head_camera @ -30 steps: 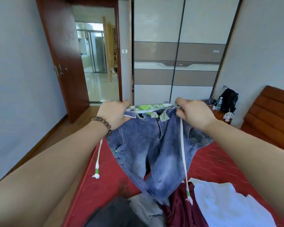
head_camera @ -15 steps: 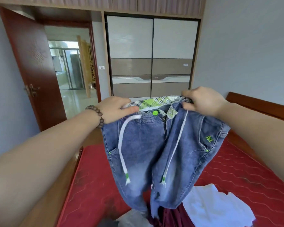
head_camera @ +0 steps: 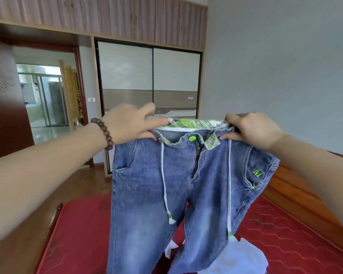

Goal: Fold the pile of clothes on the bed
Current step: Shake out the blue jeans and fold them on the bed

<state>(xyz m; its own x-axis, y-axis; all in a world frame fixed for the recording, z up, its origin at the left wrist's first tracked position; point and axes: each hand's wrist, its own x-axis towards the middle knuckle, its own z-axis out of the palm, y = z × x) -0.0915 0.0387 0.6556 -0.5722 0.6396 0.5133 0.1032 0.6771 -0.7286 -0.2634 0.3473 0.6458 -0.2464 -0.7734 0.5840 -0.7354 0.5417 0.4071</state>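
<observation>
A pair of blue jeans (head_camera: 152, 190) with a green plaid waistband lining, a green button and two white drawstrings hangs in the air in front of me. My left hand (head_camera: 130, 125), with a bead bracelet on its wrist, pinches the waistband's left end. My right hand (head_camera: 251, 129) grips the right end. The legs hang down over the red bed (head_camera: 285, 234). A white garment (head_camera: 241, 258) lies on the bed behind the right leg. The other clothes of the pile are hidden or out of view.
The bed's wooden frame (head_camera: 297, 192) runs along the right side and another wooden edge (head_camera: 48, 220) along the left. A sliding-door wardrobe (head_camera: 148, 82) stands ahead. A dark red door (head_camera: 4, 107) is open at the left onto a bright hallway.
Both hands have raised the jeans higher and spread the waistband wider, so the front hangs flat. The view has tilted up, so the pile has dropped out of sight.
</observation>
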